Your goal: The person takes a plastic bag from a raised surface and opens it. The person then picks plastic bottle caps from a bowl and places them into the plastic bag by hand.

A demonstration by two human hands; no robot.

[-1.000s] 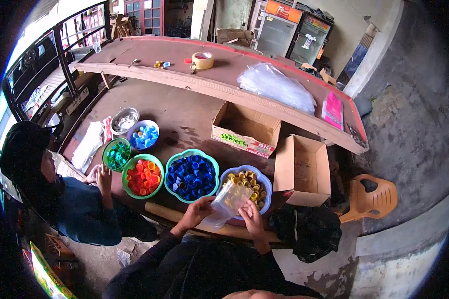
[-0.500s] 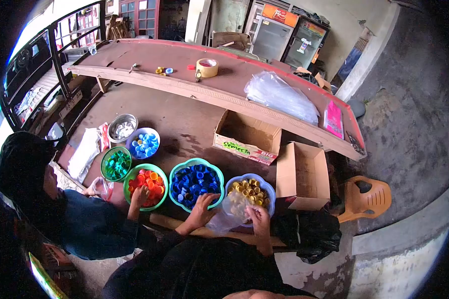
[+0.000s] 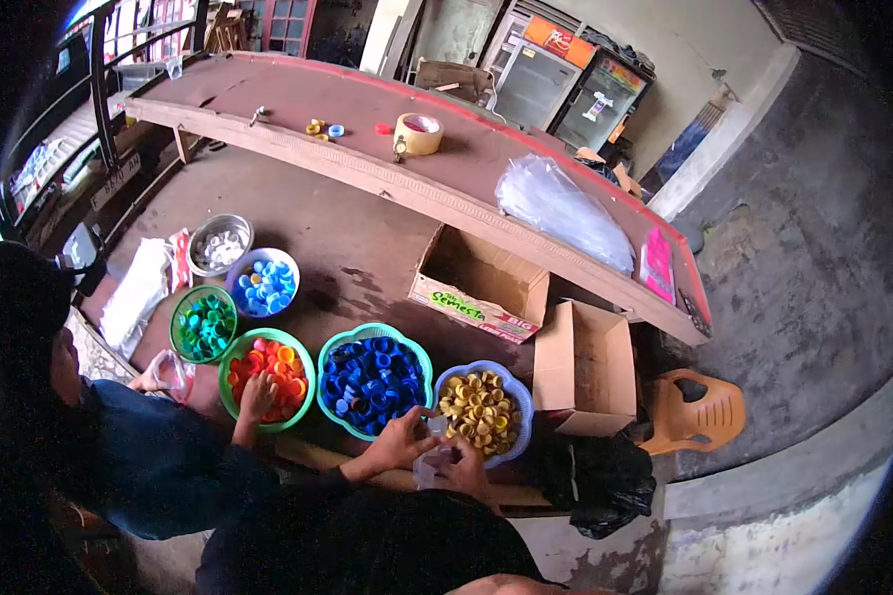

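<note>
Clock centred on the dark blue caps (image 3: 375, 375) in mint-green basket (image 3: 430, 369). 9 o'clock: red and orange caps (image 3: 286, 375), bright-green basket (image 3: 314, 379). 10: dark-green caps (image 3: 206, 322), green basket (image 3: 173, 329). Between 10 and 11: light-blue and white caps (image 3: 266, 286), lavender-blue basket (image 3: 295, 278). 3: mustard-yellow caps (image 3: 479, 410), periwinkle basket (image 3: 528, 402), farther out orange chair (image 3: 712, 409). Between 1 and 2: brown box (image 3: 474, 309), green handwriting, red print. 2: hot-pink packet (image 3: 657, 260). 12: pinkish-beige ledge (image 3: 377, 178), fine repeating pattern.

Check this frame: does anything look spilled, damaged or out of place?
Loose yellow caps, a blue cap and a red cap lie on the raised shelf near the tape roll, outside the colour-sorted bowls. Dark patches mark the table; damp or stained, I can't tell.
</note>
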